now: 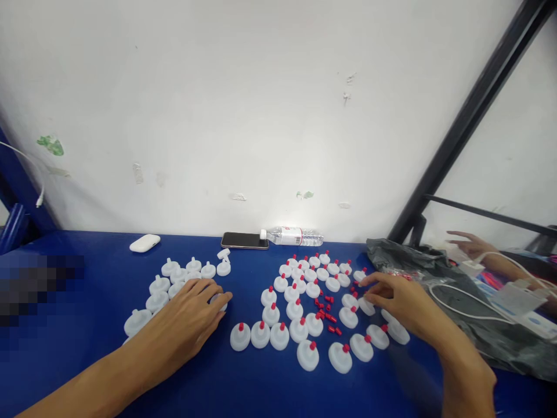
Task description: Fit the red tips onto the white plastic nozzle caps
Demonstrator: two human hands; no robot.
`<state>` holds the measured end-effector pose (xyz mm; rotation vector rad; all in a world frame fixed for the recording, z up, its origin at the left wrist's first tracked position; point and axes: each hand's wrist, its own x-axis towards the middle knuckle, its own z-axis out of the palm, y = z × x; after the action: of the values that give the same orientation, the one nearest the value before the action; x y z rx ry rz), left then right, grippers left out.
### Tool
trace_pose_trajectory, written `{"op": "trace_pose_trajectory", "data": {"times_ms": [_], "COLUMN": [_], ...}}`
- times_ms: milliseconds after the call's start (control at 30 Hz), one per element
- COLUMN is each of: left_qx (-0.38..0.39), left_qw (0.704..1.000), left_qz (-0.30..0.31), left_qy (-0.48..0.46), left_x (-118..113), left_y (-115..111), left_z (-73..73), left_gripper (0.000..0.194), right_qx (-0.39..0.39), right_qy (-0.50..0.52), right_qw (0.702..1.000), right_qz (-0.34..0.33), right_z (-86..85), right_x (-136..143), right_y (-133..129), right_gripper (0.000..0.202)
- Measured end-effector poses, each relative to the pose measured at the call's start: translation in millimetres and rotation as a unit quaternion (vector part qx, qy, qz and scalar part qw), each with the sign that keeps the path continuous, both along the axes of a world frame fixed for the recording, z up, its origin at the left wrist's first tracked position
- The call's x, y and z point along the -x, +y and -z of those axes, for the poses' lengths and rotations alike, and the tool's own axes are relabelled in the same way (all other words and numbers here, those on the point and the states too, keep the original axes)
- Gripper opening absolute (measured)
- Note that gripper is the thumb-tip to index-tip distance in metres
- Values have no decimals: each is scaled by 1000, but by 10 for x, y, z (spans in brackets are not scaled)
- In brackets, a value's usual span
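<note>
White plastic caps (159,284) bunch up at the left, spouts bare, and here's the left hand (196,313) spread palm-down over them, one pale cap (219,302) peeking out between its forefinger and thumb; whether it's gripped, I can't tell. Across to the red-tipped caps (240,338), lying in loose rows, with little red pieces (331,329) scattered among them. And there's the right hand (402,299) at their right edge, thumb and forefinger parted by a narrow gap, fingertips just beside a red-tipped cap, another white cap (366,306) just below the thumb.

Room to move? A strip of blue tabletop (248,278) runs between the left hand and the red tips. Along the wall, left to right: a white case (145,243), a phone (245,241), a bottle (292,236) on its side. A dark plastic bag (404,255) crowds the right hand's outer side.

Left again, a dark patch is pixelated beyond reading; the left forearm covers some bare caps, and both forearms run out at the bottom.
</note>
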<state>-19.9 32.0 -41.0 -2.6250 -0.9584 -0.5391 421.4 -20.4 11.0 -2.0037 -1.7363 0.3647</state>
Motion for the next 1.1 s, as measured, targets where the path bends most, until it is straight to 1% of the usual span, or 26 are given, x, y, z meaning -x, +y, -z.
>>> {"op": "trace_pose_trajectory", "data": {"times_ms": [100, 167, 300, 400, 500, 633, 800, 967, 1100], "left_qx": [9, 12, 22, 25, 24, 23, 31, 30, 34], "left_qw": [1000, 1000, 1000, 1000, 1000, 1000, 999, 999, 999], "left_qz": [-1, -2, 1, -7, -13, -5, 1, 13, 17], "left_qy": [-6, -12, -19, -13, -5, -3, -8, -30, -24], "left_x": [2, 1, -6, -8, -5, -12, -39, -62, -66], "left_y": [-9, -15, -32, -46, -57, -68, -93, -108, -104], "left_z": [-4, -5, -7, -8, 0, 7, -28, -73, -78], "left_gripper": [33, 33, 32, 35, 39, 39, 37, 37, 38], "right_qx": [-12, -33, -56, -40, -17, 15, 56, 61, 57], "right_qy": [-17, -49, -111, -120, -115, -107, -95, -92, -100], "right_qw": [1000, 998, 992, 991, 992, 992, 991, 991, 990], "right_qz": [1, 8, 36, 52, 45, 58, 75, 76, 83], "right_z": [-18, -27, 4, 62, 117, 154, 173, 177, 157], "right_x": [42, 40, -65, -165, -221, -240, -243, -209, -144], "right_y": [-4, -3, 14, 26, 29, 31, 35, 39, 33], "right_gripper": [24, 25, 39, 38, 36, 34, 32, 28, 21]}}
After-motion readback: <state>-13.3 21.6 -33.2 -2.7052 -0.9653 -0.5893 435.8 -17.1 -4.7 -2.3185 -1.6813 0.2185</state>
